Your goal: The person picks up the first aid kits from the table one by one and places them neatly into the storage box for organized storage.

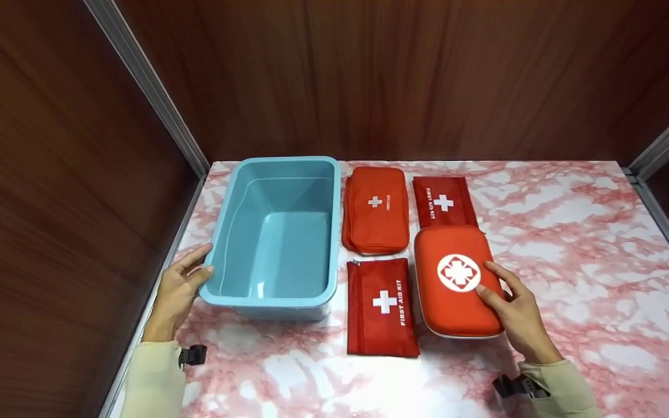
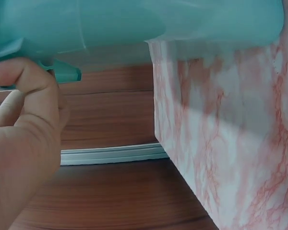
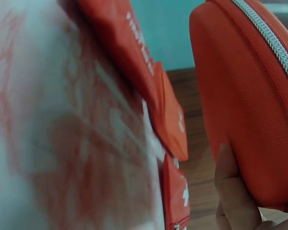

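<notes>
Left hand (image 1: 176, 285), right hand (image 1: 518, 310), pinch grips

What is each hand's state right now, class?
Left hand: holding the blue bin at its edge.
Right hand: holding the red case with the round white emblem.

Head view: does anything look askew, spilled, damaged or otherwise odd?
Nothing visible looks spilled or damaged. One mild oddity: the back right pouch, partly hidden by the case in the right hand, has its lettering left of its cross; the front pouch has it on the right, so they seem turned opposite ways.
</notes>
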Motion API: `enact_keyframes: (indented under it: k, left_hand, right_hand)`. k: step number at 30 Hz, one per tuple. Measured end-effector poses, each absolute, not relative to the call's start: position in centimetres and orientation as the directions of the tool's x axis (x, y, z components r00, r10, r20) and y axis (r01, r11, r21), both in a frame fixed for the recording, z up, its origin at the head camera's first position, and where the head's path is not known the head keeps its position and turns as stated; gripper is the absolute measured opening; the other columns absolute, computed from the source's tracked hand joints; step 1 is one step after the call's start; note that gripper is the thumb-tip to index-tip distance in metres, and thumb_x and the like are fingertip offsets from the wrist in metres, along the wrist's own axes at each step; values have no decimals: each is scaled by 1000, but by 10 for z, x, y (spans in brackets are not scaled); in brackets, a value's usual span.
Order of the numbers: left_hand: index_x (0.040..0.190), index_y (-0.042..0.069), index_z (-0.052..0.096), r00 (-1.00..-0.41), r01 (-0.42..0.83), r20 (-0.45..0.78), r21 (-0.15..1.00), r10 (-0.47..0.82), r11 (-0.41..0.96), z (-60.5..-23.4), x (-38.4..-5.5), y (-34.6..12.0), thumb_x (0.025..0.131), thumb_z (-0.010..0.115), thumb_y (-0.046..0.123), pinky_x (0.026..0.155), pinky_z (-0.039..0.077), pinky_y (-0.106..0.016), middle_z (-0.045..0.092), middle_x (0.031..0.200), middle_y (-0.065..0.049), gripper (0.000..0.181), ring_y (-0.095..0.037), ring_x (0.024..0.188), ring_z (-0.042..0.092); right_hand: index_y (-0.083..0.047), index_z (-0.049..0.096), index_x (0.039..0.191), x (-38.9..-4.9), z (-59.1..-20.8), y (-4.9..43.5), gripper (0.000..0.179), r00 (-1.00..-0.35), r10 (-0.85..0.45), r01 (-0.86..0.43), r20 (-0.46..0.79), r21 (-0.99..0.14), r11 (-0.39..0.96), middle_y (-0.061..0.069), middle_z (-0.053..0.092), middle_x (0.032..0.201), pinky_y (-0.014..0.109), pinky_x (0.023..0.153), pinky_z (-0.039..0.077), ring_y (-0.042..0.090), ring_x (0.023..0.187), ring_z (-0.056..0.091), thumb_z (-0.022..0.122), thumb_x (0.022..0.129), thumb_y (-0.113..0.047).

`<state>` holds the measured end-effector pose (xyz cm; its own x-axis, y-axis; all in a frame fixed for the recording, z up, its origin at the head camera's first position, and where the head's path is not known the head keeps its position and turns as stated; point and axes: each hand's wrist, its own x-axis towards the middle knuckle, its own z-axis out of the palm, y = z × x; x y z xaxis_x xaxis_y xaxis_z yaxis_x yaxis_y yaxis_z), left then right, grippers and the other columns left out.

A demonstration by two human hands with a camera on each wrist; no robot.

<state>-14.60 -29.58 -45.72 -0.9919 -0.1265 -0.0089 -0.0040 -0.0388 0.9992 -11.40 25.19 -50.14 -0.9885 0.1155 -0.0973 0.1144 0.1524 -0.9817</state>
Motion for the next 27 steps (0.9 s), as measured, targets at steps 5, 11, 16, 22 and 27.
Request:
enact_keyframes:
  k: [5, 11, 16, 22, 27]
  left_hand:
    - [140, -18, 43, -992, -4, -9, 999, -123, -43, -458, -147, -296, 92, 59, -12, 72, 54, -19, 57, 119, -6, 50, -10, 90, 59]
    - [139, -18, 44, -992, -8, -19, 996, -126, -85, -460, -147, -297, 91, 59, -14, 74, 54, -19, 56, 121, -7, 50, -10, 92, 58]
    - [139, -19, 42, -992, -6, -18, 995, -125, -96, -460, -147, -296, 91, 60, -13, 74, 54, -19, 56, 119, -5, 51, -10, 91, 57]
    - [138, -18, 45, -991, -1, -14, 995, -131, -96, -460, -147, -297, 91, 58, -15, 73, 54, -20, 56, 119, -6, 49, -13, 92, 59]
    - [138, -20, 43, -992, 1, -12, 994, -126, -106, -460, -147, -298, 90, 60, -15, 74, 55, -21, 57, 118, -6, 51, -13, 92, 59]
  right_hand:
    - [-4, 42, 150, -117, -493, 245, 59, -991, 110, 91, -81, -992, 89, 8, 36, 145, 21, 75, 54, 5, 97, 62, 67, 97, -11]
    - [-5, 44, 149, -120, -484, 237, 59, -993, 104, 70, -64, -996, 54, 3, 49, 131, 24, 72, 57, 10, 91, 66, 68, 95, -8]
    - [-5, 46, 148, -123, -478, 231, 57, -994, 95, 49, -48, -999, 13, 0, 60, 118, 27, 72, 58, 13, 89, 68, 67, 95, -5]
    - [-5, 48, 147, -126, -471, 224, 56, -994, 93, 49, -50, -999, -17, 0, 60, 118, 27, 71, 58, 14, 89, 69, 67, 94, -4]
    - [-6, 49, 146, -129, -467, 220, 55, -994, 95, 58, -58, -998, -1, 2, 59, 121, 27, 72, 58, 13, 90, 68, 68, 94, -6]
